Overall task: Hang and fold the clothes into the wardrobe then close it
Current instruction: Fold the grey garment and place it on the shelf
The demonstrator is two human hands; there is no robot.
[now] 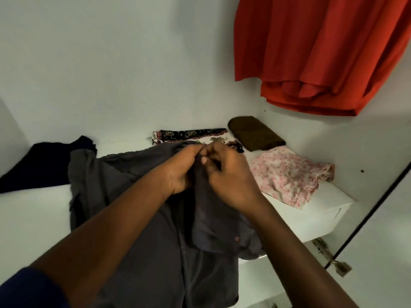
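White wardrobe (111, 63) walls fill the view, with a pale shelf (33, 218) running across the middle and the door (389, 241) standing open at the right on its metal hinge (329, 256). One red garment (322, 52) already hangs at the upper right, so the hanging part has at least begun. At the back right of the shelf lies a folded brown cloth (255, 133), which looks finished. Just beside it, a dark patterned cloth (191, 133) lies flat against the back wall. A pink floral cloth (287, 174) in front of the brown one is rumpled, and a navy garment (40, 165) lies loosely spread at the left; both appear to need folding.

A grey shirt (124, 174) is the piece in hand. It is draped over the shelf's front edge, part lying on the shelf and part hanging down below it. The left hand (182, 167) has its fingers curled round a gathered edge near the top of the shirt. The right hand (229, 176) meets it there, thumb and fingers pinching the same fabric. Whether they are fastening a button or lining up an edge cannot be told.

As I judge it, the task is near its middle: this shirt, the pink cloth and the navy garment remain, and then the door must be closed.
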